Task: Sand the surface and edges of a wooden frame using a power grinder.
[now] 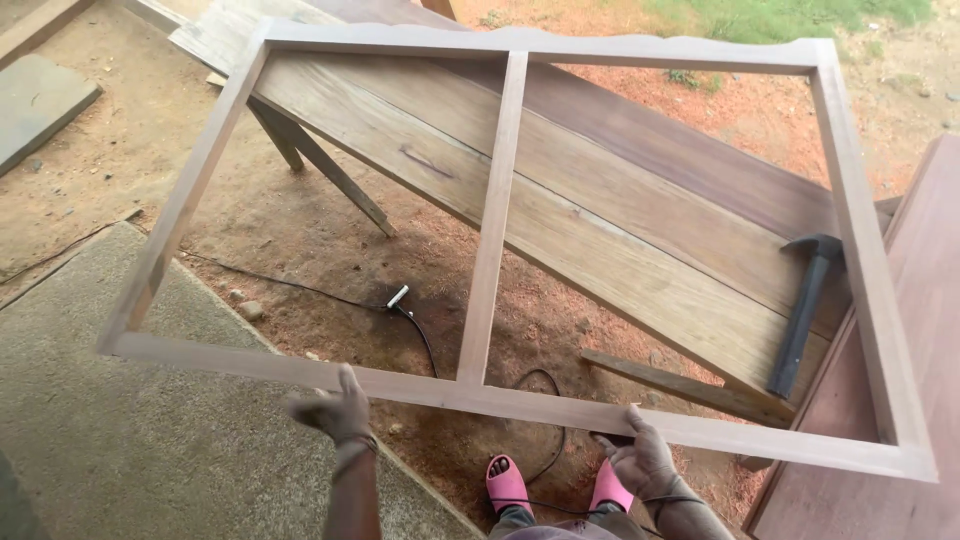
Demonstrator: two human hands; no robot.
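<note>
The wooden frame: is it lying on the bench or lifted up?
Lifted: both hands, left and right, grip the near rail of the frame; ground and bench show through it.

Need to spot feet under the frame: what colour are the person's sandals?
Pink sandals, seen best in the head view, below the pale wooden frame.

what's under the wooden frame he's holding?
Through the wooden frame: plank bench with a hammer, black cable on red dirt. Both hands grip its near rail; rails hide strips beneath.
</note>
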